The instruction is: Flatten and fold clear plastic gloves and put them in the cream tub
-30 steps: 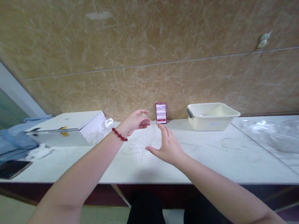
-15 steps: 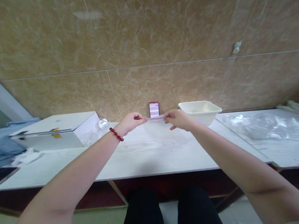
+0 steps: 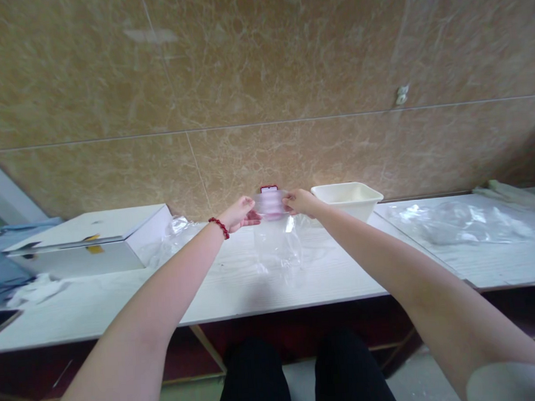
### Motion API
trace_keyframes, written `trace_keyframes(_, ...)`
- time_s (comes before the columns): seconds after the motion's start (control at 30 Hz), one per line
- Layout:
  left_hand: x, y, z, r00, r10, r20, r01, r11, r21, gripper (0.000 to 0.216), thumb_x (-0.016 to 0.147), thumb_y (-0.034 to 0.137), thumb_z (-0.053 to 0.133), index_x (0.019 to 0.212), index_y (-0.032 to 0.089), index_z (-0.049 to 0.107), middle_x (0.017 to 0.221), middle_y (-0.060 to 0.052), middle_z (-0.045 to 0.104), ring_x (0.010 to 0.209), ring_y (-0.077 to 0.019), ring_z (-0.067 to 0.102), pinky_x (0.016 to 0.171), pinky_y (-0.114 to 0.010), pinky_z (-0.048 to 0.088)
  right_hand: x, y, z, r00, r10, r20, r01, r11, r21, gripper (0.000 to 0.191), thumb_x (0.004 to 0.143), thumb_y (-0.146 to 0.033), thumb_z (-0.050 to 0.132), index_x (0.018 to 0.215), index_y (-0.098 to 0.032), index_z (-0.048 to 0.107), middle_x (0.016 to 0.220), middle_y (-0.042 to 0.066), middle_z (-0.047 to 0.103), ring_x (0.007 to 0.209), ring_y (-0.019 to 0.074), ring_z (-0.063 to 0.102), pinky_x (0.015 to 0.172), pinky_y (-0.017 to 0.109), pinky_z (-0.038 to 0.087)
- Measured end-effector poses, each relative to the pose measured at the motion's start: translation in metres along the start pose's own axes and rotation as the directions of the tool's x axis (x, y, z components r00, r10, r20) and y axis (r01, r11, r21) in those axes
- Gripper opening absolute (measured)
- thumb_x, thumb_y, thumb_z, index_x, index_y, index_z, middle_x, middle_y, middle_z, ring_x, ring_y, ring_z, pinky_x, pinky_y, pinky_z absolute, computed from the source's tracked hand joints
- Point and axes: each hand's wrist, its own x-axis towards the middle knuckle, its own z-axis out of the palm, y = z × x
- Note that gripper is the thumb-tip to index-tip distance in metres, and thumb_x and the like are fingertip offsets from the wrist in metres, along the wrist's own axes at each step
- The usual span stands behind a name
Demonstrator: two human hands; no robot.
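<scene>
A clear plastic bag (image 3: 278, 242) hangs between my two hands above the white table, its lower part spread toward the front edge. My left hand (image 3: 240, 214), with a red bead bracelet (image 3: 219, 227) at the wrist, pinches the bag's upper left side between thumb and fingers. On the upper right side, my right hand (image 3: 300, 202) grips it with closed fingers. Behind the bag a small red-framed phone (image 3: 269, 189) stands against the wall, its lit screen partly seen through the plastic.
A cream plastic tub (image 3: 345, 190) stands right of my hands. More clear plastic bags (image 3: 466, 223) lie farther right. To the left are a white box (image 3: 90, 240), crumpled plastic (image 3: 171, 238), blue cloth (image 3: 10, 256) and a dark flat device (image 3: 0, 322). The tiled wall (image 3: 243, 76) rises behind.
The bag's top edge was stretched flat between my fingers; now it is raised and tilted, showing its face in front of the phone. My hands have come slightly closer together.
</scene>
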Motion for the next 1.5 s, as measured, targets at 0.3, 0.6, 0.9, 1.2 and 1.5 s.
trace_keyframes(0.3,0.036,-0.024,-0.003,0.996,0.043,-0.079,-0.020,0.963,0.270,0.023,0.065,0.026,0.061,0.074,0.015,0.042,0.069,0.001,0.051,0.068,-0.0097,0.054,0.070,-0.035,0.047,0.016,0.022,-0.001,0.974,-0.191,-0.120,0.142,0.933,-0.329,0.026,0.077,-0.033,0.043,0.085,-0.017,0.062,0.070,0.001,0.063,0.064,0.0094,0.055,0.061,0.018,0.040)
trace_keyframes(0.6,0.031,-0.015,-0.001,0.993,0.076,0.087,-0.081,0.995,0.056,0.018,0.072,0.026,0.055,0.076,0.017,0.040,0.086,-0.004,0.055,0.088,-0.0143,0.053,0.070,-0.037,0.047,0.019,0.029,-0.020,0.906,-0.371,-0.203,0.265,0.872,-0.413,0.029,0.079,-0.034,0.039,0.092,-0.019,0.061,0.080,0.001,0.063,0.072,0.0107,0.054,0.066,0.019,0.038)
trace_keyframes(0.9,0.056,-0.010,0.006,0.970,0.193,-0.145,-0.161,0.965,0.208,0.007,0.080,0.012,0.036,0.079,0.019,0.035,0.063,0.004,0.052,0.057,-0.0070,0.055,0.057,-0.027,0.047,0.032,0.027,-0.027,0.867,-0.414,-0.278,0.270,0.858,-0.436,0.029,0.079,-0.031,0.038,0.089,-0.016,0.061,0.082,0.003,0.063,0.074,0.0127,0.054,0.066,0.021,0.038)
trace_keyframes(1.2,0.072,-0.014,-0.002,0.885,0.433,-0.172,-0.310,0.822,0.478,0.006,0.078,0.021,0.039,0.084,0.020,0.039,0.067,0.003,0.053,0.059,-0.0085,0.053,0.055,-0.022,0.042,0.027,0.030,-0.028,0.848,-0.440,-0.296,0.294,0.855,-0.428,0.034,0.080,-0.037,0.037,0.095,-0.018,0.060,0.087,0.003,0.063,0.079,0.0138,0.056,0.069,0.022,0.040)
trace_keyframes(1.5,0.024,-0.086,0.002,0.842,0.536,0.061,-0.398,0.541,0.741,0.016,0.076,0.030,0.040,0.083,0.018,0.048,0.082,-0.003,0.056,0.082,-0.0151,0.052,0.076,-0.029,0.038,-0.031,0.097,0.017,0.887,-0.443,-0.129,0.368,0.848,-0.382,0.034,0.081,-0.035,0.037,0.108,-0.023,0.053,0.096,0.002,0.062,0.084,0.0142,0.057,0.073,0.023,0.042)
